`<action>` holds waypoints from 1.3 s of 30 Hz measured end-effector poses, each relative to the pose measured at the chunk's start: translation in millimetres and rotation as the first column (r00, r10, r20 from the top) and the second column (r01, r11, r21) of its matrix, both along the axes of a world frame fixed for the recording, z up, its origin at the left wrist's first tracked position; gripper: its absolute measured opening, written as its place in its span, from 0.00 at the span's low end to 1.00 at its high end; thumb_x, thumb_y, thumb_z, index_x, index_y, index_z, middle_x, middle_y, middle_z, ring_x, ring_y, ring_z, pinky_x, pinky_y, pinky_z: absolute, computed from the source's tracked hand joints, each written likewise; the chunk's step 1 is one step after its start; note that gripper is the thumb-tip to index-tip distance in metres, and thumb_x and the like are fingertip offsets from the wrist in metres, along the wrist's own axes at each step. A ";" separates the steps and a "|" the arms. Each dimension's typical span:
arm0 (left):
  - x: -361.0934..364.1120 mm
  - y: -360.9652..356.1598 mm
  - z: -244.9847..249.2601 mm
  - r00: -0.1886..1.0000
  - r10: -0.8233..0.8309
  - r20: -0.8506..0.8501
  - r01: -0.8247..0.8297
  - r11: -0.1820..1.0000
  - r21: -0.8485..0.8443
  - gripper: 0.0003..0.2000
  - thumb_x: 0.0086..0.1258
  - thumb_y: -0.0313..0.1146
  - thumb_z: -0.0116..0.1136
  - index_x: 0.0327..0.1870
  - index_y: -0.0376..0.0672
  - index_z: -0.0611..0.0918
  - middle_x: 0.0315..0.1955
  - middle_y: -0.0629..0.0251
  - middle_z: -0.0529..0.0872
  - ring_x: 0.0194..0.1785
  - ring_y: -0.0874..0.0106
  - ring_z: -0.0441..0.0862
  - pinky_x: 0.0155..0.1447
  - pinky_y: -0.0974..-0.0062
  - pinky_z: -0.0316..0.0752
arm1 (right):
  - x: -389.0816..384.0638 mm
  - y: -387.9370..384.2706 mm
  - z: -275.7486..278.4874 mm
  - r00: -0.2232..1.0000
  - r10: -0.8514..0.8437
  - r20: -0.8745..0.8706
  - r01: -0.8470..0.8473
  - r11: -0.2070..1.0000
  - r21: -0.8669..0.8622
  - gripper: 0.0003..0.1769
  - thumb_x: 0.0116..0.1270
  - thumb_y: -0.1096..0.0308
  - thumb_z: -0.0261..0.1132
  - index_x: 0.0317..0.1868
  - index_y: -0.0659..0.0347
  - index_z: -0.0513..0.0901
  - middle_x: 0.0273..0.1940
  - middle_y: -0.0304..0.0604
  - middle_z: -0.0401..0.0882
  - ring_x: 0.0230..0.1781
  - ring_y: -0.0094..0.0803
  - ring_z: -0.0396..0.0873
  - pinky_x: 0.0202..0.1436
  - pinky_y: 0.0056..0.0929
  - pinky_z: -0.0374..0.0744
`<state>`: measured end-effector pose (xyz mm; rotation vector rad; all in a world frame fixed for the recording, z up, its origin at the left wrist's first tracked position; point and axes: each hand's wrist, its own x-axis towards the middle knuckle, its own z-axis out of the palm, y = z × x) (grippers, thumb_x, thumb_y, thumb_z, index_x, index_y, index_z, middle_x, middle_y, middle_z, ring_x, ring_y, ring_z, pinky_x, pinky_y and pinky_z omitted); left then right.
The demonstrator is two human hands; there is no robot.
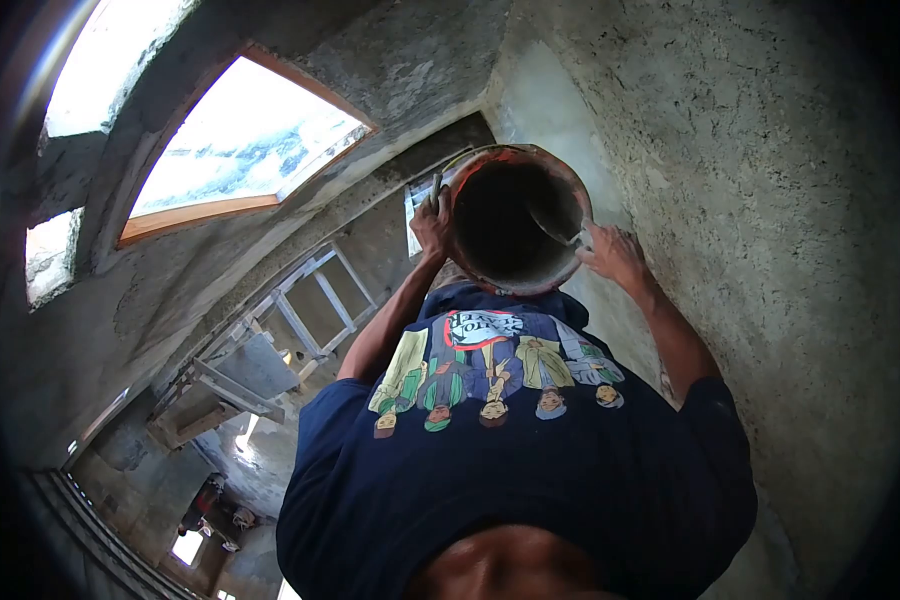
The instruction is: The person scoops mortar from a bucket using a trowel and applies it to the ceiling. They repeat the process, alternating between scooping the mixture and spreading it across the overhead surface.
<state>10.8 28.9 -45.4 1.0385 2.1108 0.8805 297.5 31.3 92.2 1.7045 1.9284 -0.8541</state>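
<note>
Nearest, at the lower edge, lies the wearer's bare neck (505, 562), cut off by the frame; above it spreads a dark blue shirt (510, 470) bearing a row of five cartoon figures, seen upside down. The shirt's logo (482, 328), red and white, carries inverted lettering in which one word appears to read "SLAYER"; the other word is hard to make out. Beyond the chest, the bucket (523, 284) is held between the two hands, mouth facing the camera; its outer wall is largely hidden, and its dark interior does not show how full it is. The left hand (432, 228) grips the rim narrowly, with a thin grey object (436, 188) rising at its fingers, too small to identify. The right hand (613, 252), at the opposite rim, is closed on a trowel (550, 224), whose handle is mostly covered by the fingers and whose blade reaches into the bucket's mouth. To the right stands a rough grey wall (760, 200), darkened at the picture's rounded edge. At upper left, a wood-framed window (255, 140) is overexposed, its outdoor detail mostly lost. Farther off, at left, is a light wooden frame (305, 310), partly hidden by the left arm; at lower left, a small dark figure (208, 508), possibly a person, is indistinct beside a bright opening (187, 546).
</note>
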 end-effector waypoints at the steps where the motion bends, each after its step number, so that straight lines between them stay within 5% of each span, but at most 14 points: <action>1: 1.8 2.8 2.9 1.000 -0.001 0.001 0.001 1.000 0.000 0.24 0.63 0.53 0.54 0.28 0.33 0.79 0.19 0.46 0.79 0.25 0.54 0.78 0.33 0.60 0.70 | 10.5 0.1 -4.5 0.997 0.075 -0.033 -0.074 0.997 0.003 0.27 0.54 0.58 0.66 0.53 0.60 0.72 0.43 0.60 0.76 0.47 0.53 0.75 0.50 0.47 0.73; 7: 12.3 14.3 17.0 0.992 -0.073 0.105 0.075 0.997 -0.014 0.23 0.62 0.51 0.56 0.28 0.33 0.79 0.16 0.50 0.77 0.20 0.61 0.71 0.30 0.64 0.68 | 48.3 -0.9 -30.4 0.946 0.305 -0.111 -0.304 0.952 0.025 0.27 0.52 0.62 0.68 0.53 0.57 0.74 0.44 0.54 0.77 0.44 0.50 0.76 0.52 0.43 0.72; 10: 22.7 18.6 23.5 0.983 -0.139 0.123 0.124 0.985 0.121 0.23 0.61 0.50 0.58 0.26 0.33 0.76 0.15 0.52 0.73 0.19 0.68 0.67 0.28 0.66 0.65 | 26.6 9.4 -22.3 0.940 0.340 0.028 -0.341 0.929 0.143 0.23 0.46 0.62 0.71 0.44 0.58 0.79 0.38 0.52 0.80 0.40 0.47 0.80 0.43 0.43 0.77; 12: 27.7 21.1 29.3 0.975 -0.168 0.148 0.152 0.982 0.115 0.23 0.61 0.51 0.58 0.25 0.33 0.75 0.16 0.51 0.74 0.19 0.66 0.66 0.28 0.65 0.64 | 21.8 14.5 -30.2 0.910 0.397 0.116 -0.399 0.917 -0.007 0.17 0.50 0.62 0.68 0.42 0.55 0.79 0.42 0.51 0.78 0.41 0.43 0.79 0.48 0.40 0.75; 16: 35.6 25.9 34.7 0.965 -0.242 0.105 0.224 0.962 0.158 0.23 0.62 0.50 0.58 0.25 0.33 0.75 0.16 0.50 0.73 0.20 0.64 0.63 0.28 0.65 0.64 | 17.1 11.7 -48.3 0.870 0.491 0.041 -0.492 0.864 0.106 0.09 0.42 0.68 0.68 0.26 0.62 0.82 0.31 0.50 0.81 0.36 0.45 0.81 0.41 0.40 0.79; 20: 40.7 27.9 39.3 0.963 -0.235 0.135 0.219 0.968 0.126 0.22 0.62 0.48 0.58 0.25 0.33 0.75 0.15 0.51 0.71 0.20 0.67 0.62 0.28 0.64 0.64 | 13.5 5.3 -48.9 0.869 0.493 -0.037 -0.487 0.866 0.110 0.12 0.43 0.67 0.67 0.31 0.61 0.83 0.30 0.51 0.81 0.35 0.46 0.81 0.42 0.40 0.79; 26: 47.1 26.4 54.4 0.966 -0.153 0.209 0.131 0.984 0.117 0.21 0.62 0.48 0.58 0.26 0.34 0.75 0.14 0.53 0.71 0.20 0.69 0.63 0.27 0.66 0.64 | 16.1 -11.1 -51.5 0.959 0.202 -0.199 -0.201 0.979 0.027 0.20 0.47 0.60 0.67 0.42 0.57 0.80 0.36 0.52 0.81 0.38 0.49 0.80 0.45 0.42 0.78; 28: 48.3 25.1 56.3 0.980 -0.109 0.169 0.094 0.991 0.093 0.21 0.61 0.49 0.59 0.27 0.34 0.76 0.14 0.56 0.72 0.20 0.69 0.63 0.27 0.67 0.64 | 16.1 -15.5 -60.1 0.926 0.026 -0.376 -0.081 0.988 -0.131 0.21 0.47 0.59 0.67 0.41 0.59 0.80 0.36 0.55 0.80 0.38 0.50 0.79 0.45 0.41 0.78; 33: 42.0 20.8 48.2 0.982 -0.064 0.179 0.051 0.996 0.074 0.23 0.61 0.51 0.58 0.27 0.34 0.77 0.14 0.57 0.73 0.20 0.69 0.65 0.27 0.67 0.64 | 20.3 -39.5 -57.7 0.898 -0.063 -0.436 0.022 0.995 -0.099 0.21 0.47 0.58 0.67 0.39 0.63 0.79 0.35 0.57 0.80 0.39 0.52 0.78 0.44 0.39 0.77; 35: 37.5 17.8 40.9 0.994 -0.026 0.110 0.023 0.999 0.034 0.23 0.61 0.52 0.58 0.26 0.34 0.77 0.14 0.58 0.73 0.20 0.70 0.65 0.28 0.67 0.64 | 26.8 -50.1 -48.8 0.852 -0.004 -0.523 0.045 0.997 0.065 0.20 0.47 0.59 0.68 0.37 0.65 0.78 0.35 0.57 0.80 0.37 0.53 0.78 0.42 0.39 0.77; 36: 35.9 15.3 37.3 0.989 0.004 0.148 -0.007 1.000 0.022 0.24 0.61 0.53 0.57 0.24 0.35 0.76 0.13 0.59 0.72 0.19 0.70 0.65 0.28 0.66 0.64 | 31.9 -54.7 -54.3 0.813 -0.117 -0.570 0.117 0.992 -0.037 0.21 0.45 0.60 0.69 0.36 0.65 0.77 0.35 0.56 0.80 0.34 0.52 0.78 0.40 0.39 0.77; 39: 29.4 8.6 34.3 0.987 0.016 0.162 -0.020 1.000 0.024 0.25 0.62 0.54 0.57 0.23 0.35 0.75 0.13 0.60 0.71 0.19 0.70 0.65 0.28 0.66 0.64 | 47.2 -61.9 -56.5 0.884 -0.108 -0.454 0.058 0.991 -0.124 0.21 0.47 0.59 0.68 0.41 0.62 0.78 0.33 0.53 0.81 0.37 0.47 0.80 0.42 0.39 0.76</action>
